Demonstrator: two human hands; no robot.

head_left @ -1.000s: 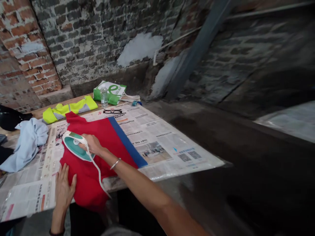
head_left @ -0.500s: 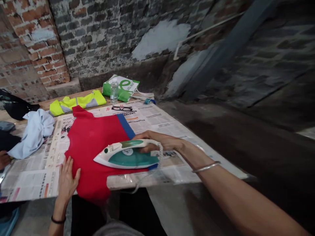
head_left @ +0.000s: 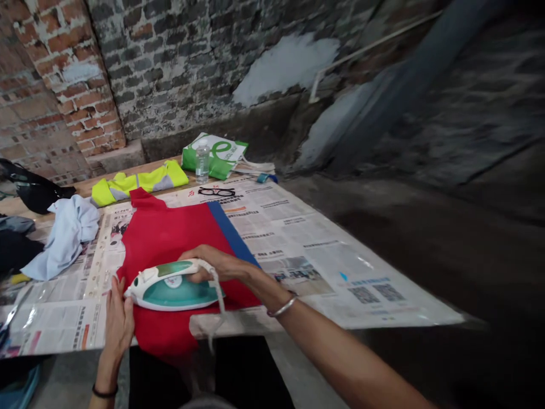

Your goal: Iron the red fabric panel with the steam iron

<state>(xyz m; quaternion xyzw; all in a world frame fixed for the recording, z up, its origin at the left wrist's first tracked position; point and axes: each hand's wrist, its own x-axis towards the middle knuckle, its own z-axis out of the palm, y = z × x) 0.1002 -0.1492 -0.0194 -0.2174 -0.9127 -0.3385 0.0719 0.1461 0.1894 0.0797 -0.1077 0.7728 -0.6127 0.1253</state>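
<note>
A red garment piece [head_left: 170,233] with a blue band [head_left: 232,233] along its right edge lies flat on the newspaper-covered table. My right hand [head_left: 215,262] is wrapped around the handle of a white and teal steam iron [head_left: 181,292], which rests on the near part of the red cloth, tip pointing left. From the iron's heel its pale cord [head_left: 221,309] hangs down toward the table edge. My left hand [head_left: 119,318] lies at the cloth's left edge, fingers stretched out, close to the iron's tip; part of the fingers' contact with the cloth is hidden.
A light blue cloth [head_left: 68,236] and dark cloth [head_left: 17,244] lie at left, near scissors [head_left: 12,318]. Behind are a yellow reflective vest [head_left: 140,182], water bottle [head_left: 202,162], green-white bag [head_left: 221,150] and eyeglasses [head_left: 216,192]. Newspaper [head_left: 340,267] extends right to the table edge.
The iron has slid left across the red cloth with my right hand, uncovering more of the blue band. My left hand's fingers have drawn closer together. A person's hand at far left has gone from view.
</note>
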